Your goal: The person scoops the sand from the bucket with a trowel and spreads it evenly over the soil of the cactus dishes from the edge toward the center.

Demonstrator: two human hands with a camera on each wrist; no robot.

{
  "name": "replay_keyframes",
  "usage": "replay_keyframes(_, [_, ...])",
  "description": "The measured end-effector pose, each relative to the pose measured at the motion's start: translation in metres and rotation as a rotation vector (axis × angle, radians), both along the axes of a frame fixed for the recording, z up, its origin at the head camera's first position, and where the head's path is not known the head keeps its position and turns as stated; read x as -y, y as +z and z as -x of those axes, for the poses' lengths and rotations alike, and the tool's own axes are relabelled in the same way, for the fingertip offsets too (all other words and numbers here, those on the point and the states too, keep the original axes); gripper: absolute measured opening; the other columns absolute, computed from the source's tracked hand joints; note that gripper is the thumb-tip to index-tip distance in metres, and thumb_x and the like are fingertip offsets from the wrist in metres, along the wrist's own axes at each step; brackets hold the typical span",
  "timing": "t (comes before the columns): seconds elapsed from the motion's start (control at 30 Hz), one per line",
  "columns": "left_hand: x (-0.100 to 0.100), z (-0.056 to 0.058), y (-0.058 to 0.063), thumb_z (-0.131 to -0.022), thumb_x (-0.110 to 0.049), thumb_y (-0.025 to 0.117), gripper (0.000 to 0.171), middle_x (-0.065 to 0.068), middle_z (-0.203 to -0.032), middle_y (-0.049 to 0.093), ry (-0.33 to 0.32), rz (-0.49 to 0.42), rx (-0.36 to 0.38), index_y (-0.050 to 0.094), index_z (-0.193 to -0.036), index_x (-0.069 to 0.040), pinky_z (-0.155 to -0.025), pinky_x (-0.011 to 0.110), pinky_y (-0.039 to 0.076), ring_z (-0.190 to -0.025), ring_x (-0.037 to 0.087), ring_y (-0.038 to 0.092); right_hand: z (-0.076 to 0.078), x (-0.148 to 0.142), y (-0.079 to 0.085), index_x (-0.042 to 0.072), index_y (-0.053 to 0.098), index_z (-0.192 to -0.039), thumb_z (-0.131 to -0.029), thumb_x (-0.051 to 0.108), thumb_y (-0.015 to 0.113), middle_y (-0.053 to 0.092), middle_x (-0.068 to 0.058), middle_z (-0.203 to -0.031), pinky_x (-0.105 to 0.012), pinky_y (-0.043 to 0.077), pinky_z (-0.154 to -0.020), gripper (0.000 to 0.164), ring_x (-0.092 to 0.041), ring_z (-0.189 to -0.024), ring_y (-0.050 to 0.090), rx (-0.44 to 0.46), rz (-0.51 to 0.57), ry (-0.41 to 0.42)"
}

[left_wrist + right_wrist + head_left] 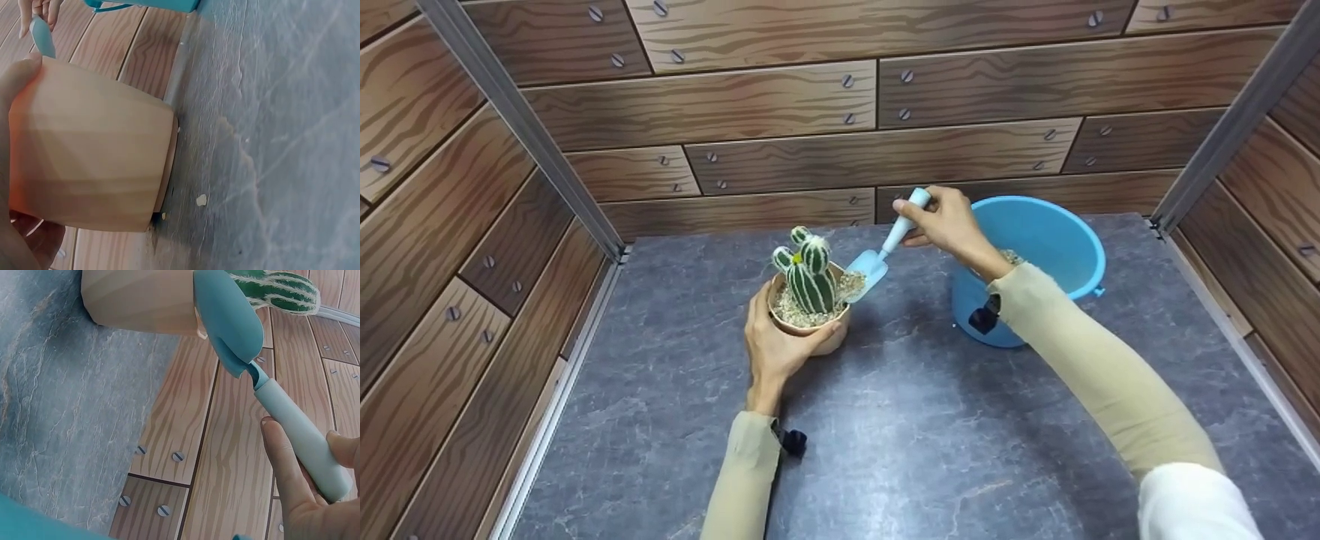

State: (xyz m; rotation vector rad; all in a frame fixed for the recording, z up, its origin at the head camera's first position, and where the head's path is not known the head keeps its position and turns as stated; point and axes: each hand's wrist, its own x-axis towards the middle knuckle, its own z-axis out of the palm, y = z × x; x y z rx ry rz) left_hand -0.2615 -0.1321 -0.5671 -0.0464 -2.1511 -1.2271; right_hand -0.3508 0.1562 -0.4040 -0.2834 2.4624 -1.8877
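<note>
My left hand (pixel 780 346) grips a tan plant pot (pixel 834 343) from its left side, thumb along the near rim. In the left wrist view the pot (pixel 95 146) stands on the grey tabletop, tilt hard to judge. A striped cactus (pixel 811 291) with small round offshoots and a yellow spot rises from pale gravel in it. With fingers and thumb, my right hand (pixel 952 223) holds a light blue hand trowel (pixel 896 235) by its handle. Its blade slopes down at the pot's right rim, bearing gravel (pixel 851 285). The right wrist view shows the back of the trowel's blade (pixel 233 318).
A blue bucket (pixel 1057 244) stands at the back right, under my right forearm, with some gravel visible inside. Several pale crumbs (pixel 201 199) lie on the tabletop (pixel 660 360) near the pot. Wood-patterned walls (pixel 780 165) enclose the back and both sides.
</note>
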Motion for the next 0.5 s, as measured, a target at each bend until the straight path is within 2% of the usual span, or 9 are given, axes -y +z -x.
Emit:
replay_keyframes(0.2, [0.0059, 0.0021, -0.0015, -0.051, -0.066, 0.102, 0.126, 0.011, -0.142, 0.064, -0.039, 0.009, -0.005, 0.056, -0.151, -0.005, -0.112, 0.04, 0.051, -0.127, 0.025, 0.062, 0.001, -0.001, 0.0018, -0.001, 0.065, -0.109, -0.101, 0.034, 0.076, 0.075, -0.018, -0.097, -0.043, 0.067, -0.075, 0.037, -0.025, -0.079, 0.081, -0.014, -0.024, -0.019])
replay_keyframes(0.4, [0.0071, 0.0024, -0.0022, -0.053, -0.058, 0.103, 0.127, 0.015, -0.144, 0.06, -0.092, 0.023, -0.023, 0.05, -0.154, -0.002, -0.115, 0.045, 0.048, -0.13, 0.03, 0.06, 0.001, -0.0034, -0.0008, -0.002, 0.064, -0.111, -0.102, 0.034, 0.075, 0.075, -0.019, -0.098, -0.038, 0.068, -0.074, 0.039, -0.027, -0.081, 0.081, 0.002, -0.007, -0.008])
replay_keyframes(0.5, [0.0028, 0.0012, -0.0014, -0.054, -0.058, 0.103, 0.128, 0.018, -0.146, 0.055, -0.087, 0.039, -0.02, 0.047, -0.155, -0.001, -0.118, 0.046, 0.044, -0.133, 0.031, 0.055, 0.0002, -0.0048, -0.0019, -0.002, 0.064, -0.112, -0.102, 0.034, 0.074, 0.075, -0.018, -0.098, -0.037, 0.068, -0.074, 0.039, -0.026, -0.081, 0.081, -0.002, -0.004, -0.001])
